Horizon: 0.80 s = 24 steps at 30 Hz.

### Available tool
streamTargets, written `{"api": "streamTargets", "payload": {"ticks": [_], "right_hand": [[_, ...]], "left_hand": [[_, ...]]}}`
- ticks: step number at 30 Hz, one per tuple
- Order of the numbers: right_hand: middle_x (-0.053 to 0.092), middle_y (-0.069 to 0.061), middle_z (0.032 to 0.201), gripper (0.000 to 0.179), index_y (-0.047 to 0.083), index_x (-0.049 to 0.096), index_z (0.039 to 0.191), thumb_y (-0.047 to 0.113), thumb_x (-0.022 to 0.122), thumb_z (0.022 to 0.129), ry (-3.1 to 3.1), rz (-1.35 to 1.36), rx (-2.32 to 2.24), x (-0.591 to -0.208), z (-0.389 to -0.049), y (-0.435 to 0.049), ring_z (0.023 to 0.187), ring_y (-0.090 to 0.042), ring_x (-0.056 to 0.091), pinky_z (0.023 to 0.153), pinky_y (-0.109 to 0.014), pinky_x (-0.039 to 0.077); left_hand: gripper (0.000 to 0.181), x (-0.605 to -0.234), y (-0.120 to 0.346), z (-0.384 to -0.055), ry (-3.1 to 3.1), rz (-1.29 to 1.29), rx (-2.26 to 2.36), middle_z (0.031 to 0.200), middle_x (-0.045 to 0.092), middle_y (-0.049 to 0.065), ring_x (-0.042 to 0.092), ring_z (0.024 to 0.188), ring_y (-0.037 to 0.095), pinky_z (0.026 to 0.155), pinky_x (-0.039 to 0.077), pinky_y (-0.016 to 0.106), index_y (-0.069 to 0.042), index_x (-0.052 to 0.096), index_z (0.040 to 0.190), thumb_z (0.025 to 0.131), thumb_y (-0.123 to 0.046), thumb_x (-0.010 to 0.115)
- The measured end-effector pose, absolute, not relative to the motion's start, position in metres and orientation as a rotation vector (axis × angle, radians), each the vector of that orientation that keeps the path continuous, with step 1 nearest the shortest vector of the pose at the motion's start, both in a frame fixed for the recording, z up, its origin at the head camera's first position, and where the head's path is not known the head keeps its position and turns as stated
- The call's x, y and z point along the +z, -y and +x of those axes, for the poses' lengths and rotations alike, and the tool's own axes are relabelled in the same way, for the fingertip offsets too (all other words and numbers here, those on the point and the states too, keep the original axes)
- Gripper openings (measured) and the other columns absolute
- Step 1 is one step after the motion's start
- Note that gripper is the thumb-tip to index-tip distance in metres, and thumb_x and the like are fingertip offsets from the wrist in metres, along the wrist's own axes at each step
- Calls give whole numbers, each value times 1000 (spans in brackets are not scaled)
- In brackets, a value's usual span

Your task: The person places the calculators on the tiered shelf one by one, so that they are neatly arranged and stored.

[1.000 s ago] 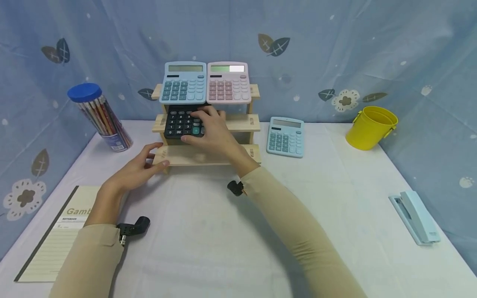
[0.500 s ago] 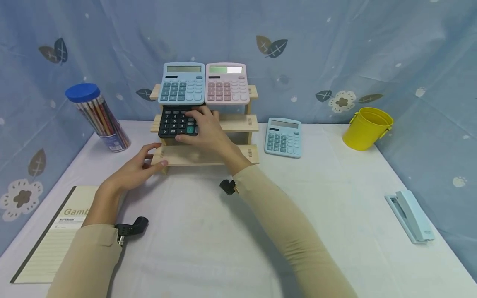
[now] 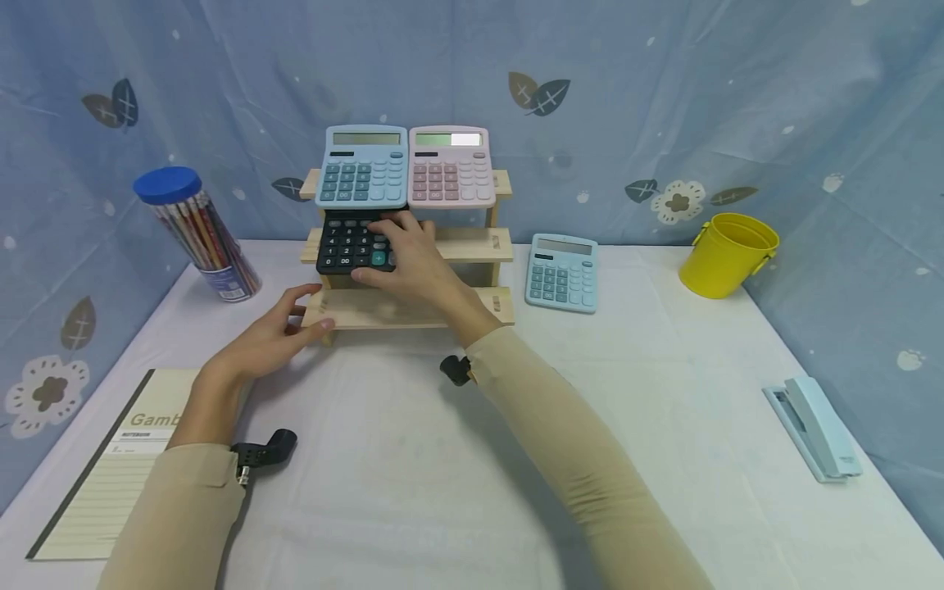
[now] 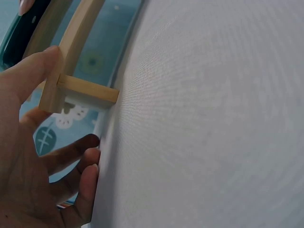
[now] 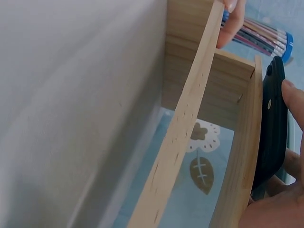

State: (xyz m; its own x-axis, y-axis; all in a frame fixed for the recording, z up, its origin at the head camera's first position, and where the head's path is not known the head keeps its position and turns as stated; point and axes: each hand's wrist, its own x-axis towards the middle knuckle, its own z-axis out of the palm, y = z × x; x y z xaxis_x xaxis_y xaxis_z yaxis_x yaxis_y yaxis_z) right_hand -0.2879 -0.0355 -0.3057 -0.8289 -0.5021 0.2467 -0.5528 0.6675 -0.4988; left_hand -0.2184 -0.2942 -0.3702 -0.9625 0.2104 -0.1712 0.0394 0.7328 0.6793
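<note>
A black calculator [image 3: 345, 242] leans on the middle tier of a three-tier wooden shelf [image 3: 369, 308], towards its left end. My right hand [image 3: 419, 260] holds it from the right side, thumb at its lower edge and fingers over its upper keys. The right wrist view shows the calculator [image 5: 270, 128] edge-on against the wood. With thumb and forefinger, my left hand [image 3: 258, 340] pinches the left end of the lowest board; its other fingers are bent and free in the left wrist view. A blue calculator [image 3: 361, 168] and a pink calculator [image 3: 451, 168] stand side by side on the top tier.
Right of the shelf, another light blue calculator [image 3: 563, 274] lies on the white table. A pencil jar [image 3: 210, 238] and a notebook [image 3: 111, 471] are at the left. A yellow bucket [image 3: 726, 258] and a light blue stapler [image 3: 814, 430] are at the right.
My right hand has slid the black calculator slightly left along the middle tier, mostly in the first half second. My left hand has stayed on the lowest board.
</note>
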Motion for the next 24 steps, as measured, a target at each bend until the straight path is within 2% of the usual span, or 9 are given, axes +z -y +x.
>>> {"api": "streamTargets", "payload": {"ticks": [9,17,24], "right_hand": [[28,-9,165,79,17,39,157,46,74,93,2767,961,793,-308,-282,21,150,-31,24,123,-41,26],[32,-10,164,73,12,42,155,38,74,95,2705,1083,715,-312,-275,-8,151,-34,21,125,-44,16],[34,-11,162,67,10,45,152,33,72,95,2652,1141,749,-313,-270,-38,151,-35,19,125,-47,15]], "left_hand": [[90,-371,294,-219,-2707,176,1019,158,29,35,43,137,53,102,40,69,-30,2,166,100,-66,51],[91,-370,293,-217,-2698,158,1015,159,27,35,42,139,53,104,39,69,-30,2,166,99,-67,51],[91,-368,294,-218,-2703,161,998,159,27,35,42,138,54,103,39,70,-30,1,166,99,-67,50]]}}
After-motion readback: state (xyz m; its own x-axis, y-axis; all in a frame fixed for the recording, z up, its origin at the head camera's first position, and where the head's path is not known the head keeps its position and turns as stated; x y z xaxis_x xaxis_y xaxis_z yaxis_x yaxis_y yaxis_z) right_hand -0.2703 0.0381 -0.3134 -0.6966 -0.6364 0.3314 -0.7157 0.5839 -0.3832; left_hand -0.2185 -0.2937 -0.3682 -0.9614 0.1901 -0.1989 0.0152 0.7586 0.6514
